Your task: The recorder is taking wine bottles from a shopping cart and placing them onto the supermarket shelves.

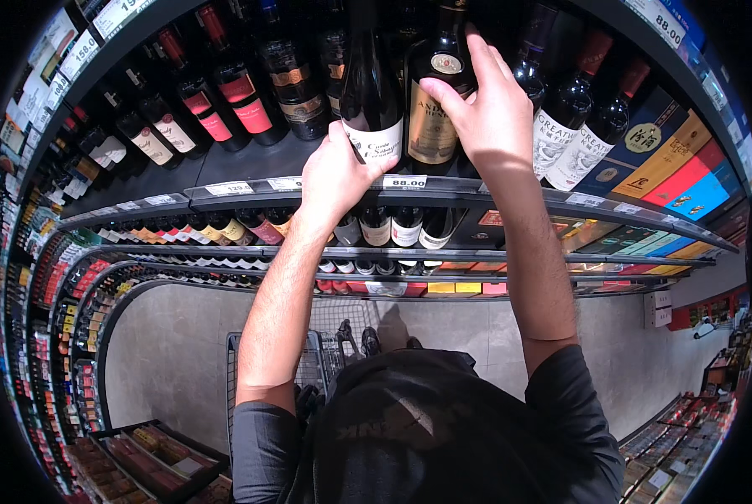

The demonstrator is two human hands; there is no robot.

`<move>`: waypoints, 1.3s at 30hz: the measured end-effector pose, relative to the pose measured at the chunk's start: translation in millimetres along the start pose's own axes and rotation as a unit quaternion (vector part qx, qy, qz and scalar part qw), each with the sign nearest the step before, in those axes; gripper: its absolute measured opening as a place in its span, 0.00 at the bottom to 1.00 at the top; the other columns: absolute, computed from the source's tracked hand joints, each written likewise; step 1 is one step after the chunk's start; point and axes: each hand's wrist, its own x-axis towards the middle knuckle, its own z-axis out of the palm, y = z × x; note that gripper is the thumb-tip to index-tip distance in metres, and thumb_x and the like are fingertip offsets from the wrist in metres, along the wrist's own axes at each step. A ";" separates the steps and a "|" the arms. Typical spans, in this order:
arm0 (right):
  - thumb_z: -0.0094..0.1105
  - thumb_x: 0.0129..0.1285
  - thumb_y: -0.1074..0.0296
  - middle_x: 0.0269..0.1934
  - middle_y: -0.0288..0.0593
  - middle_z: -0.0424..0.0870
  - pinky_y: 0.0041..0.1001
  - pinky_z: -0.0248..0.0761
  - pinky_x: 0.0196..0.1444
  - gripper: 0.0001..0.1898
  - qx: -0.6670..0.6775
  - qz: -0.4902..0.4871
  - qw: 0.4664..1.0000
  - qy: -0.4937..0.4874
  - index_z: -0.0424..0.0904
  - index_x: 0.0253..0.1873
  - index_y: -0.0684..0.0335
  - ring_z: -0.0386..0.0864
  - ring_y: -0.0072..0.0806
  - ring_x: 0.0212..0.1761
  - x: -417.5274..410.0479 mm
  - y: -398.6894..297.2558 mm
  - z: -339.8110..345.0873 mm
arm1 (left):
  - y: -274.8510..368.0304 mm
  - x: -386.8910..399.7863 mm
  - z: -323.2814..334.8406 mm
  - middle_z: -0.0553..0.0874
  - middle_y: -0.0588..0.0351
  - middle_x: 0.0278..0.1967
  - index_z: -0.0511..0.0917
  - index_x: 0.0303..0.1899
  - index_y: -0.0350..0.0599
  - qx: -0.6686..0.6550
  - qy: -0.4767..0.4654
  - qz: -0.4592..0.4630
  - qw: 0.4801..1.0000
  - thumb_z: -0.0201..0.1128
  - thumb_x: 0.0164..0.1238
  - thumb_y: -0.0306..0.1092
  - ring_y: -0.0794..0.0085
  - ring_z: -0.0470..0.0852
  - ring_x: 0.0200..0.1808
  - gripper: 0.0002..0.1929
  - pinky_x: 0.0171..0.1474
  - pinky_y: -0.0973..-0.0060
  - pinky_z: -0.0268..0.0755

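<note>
Low on a dark wine bottle with a white label [374, 142], my left hand [335, 173] has its fingers at the left side and its thumb across the label's lower edge. My right hand [492, 107] is around the upper part of a neighbouring dark bottle with a gold label [431, 129], thumb at the front and fingers along its right side. Both bottles stand upright side by side at the front of the shelf [256, 194]. The far sides of both bottles are hidden, as are some fingertips.
Wine bottles with pink labels [253, 116] stand to the left. On the right are bottles with white labels [577, 154] and boxed bottles [640, 142]. Lower shelves hold more bottles and boxes. A metal shopping cart [232, 359] is beside me on the grey floor, left of my body.
</note>
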 end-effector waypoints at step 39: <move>0.63 0.68 0.54 0.55 0.54 0.86 0.40 0.78 0.56 0.23 0.039 0.122 0.714 -0.689 0.79 0.64 0.57 0.85 0.48 0.54 -424.2 283.7 -11.9 | -56.4 -223.9 -26.1 0.86 0.43 0.55 0.71 0.67 0.36 0.080 0.000 -0.056 0.995 0.71 0.67 0.38 0.47 0.84 0.56 0.30 0.61 0.57 0.76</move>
